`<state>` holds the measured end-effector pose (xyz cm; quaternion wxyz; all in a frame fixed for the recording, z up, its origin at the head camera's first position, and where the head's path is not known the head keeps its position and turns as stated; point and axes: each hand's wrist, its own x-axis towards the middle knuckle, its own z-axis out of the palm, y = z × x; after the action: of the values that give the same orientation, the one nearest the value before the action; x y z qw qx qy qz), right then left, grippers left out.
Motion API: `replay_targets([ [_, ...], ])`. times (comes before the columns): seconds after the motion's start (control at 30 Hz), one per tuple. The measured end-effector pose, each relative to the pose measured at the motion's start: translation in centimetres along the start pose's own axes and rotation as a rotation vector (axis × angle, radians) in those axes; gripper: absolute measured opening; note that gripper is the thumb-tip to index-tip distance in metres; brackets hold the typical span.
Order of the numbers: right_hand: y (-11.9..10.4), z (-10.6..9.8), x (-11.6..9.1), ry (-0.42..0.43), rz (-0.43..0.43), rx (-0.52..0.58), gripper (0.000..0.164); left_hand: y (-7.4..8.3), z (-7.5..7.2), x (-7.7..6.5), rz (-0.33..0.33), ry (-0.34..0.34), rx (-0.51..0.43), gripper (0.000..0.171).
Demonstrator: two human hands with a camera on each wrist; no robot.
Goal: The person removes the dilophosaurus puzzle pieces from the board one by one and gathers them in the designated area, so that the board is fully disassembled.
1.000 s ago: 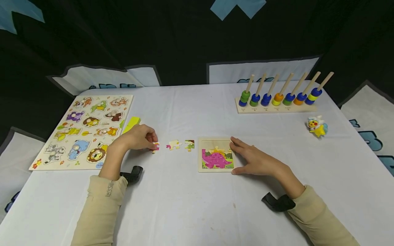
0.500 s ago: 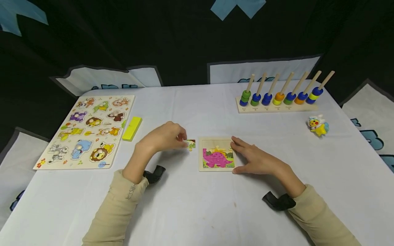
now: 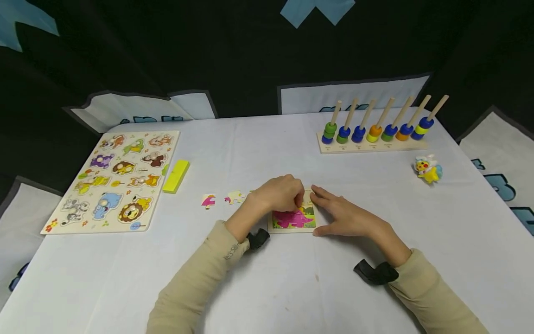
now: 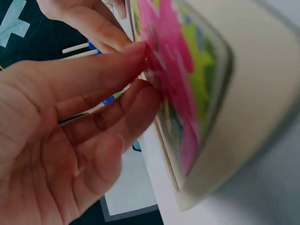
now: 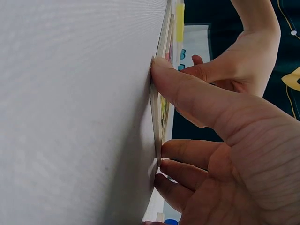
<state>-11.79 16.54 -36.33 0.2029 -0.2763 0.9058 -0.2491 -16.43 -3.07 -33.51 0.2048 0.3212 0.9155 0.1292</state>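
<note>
A small wooden jigsaw board with a pink dinosaur picture lies on the table before the person. My left hand is over its upper part and covers some of the picture. In the left wrist view, the left thumb and a finger pinch at a jigsaw piece in the board; the piece itself is mostly hidden. Along the board's right edge rests my right hand, thumb at the near corner and extended fingers at the far one. Left of the board lie a pink jigsaw piece and a yellowish jigsaw piece.
A large animal puzzle board lies at the left, with a yellow block beside it. At the back right stands a wooden peg stand with coloured rings. A small yellow toy figure is in front of it.
My left hand has let go of the pink jigsaw piece and moved right, past the other loose pieces, onto the small jigsaw board. The right hand has stayed at the board's edge.
</note>
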Motion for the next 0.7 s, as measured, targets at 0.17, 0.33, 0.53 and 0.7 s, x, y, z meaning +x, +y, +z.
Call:
replay_targets([
  [0.17, 0.04, -0.25, -0.02, 0.001, -0.005, -0.014, 0.087, 0.27, -0.01, 0.38, -0.040, -0.036, -0.008, 0.008],
  [0.33, 0.09, -0.30, -0.11, 0.002, -0.005, -0.008, 0.087, 0.26, 0.04, 0.64, -0.054, -0.043, -0.006, 0.012],
  [0.53, 0.07, 0.00, -0.15, -0.011, 0.007, 0.012, 0.088, 0.18, 0.59, 0.68, -0.045, -0.049, -0.019, 0.026],
  [0.7, 0.11, 0.11, -0.09, 0.001, 0.004, 0.007, 0.087, 0.45, 0.71, 0.78, -0.050, -0.045, -0.019, 0.022],
])
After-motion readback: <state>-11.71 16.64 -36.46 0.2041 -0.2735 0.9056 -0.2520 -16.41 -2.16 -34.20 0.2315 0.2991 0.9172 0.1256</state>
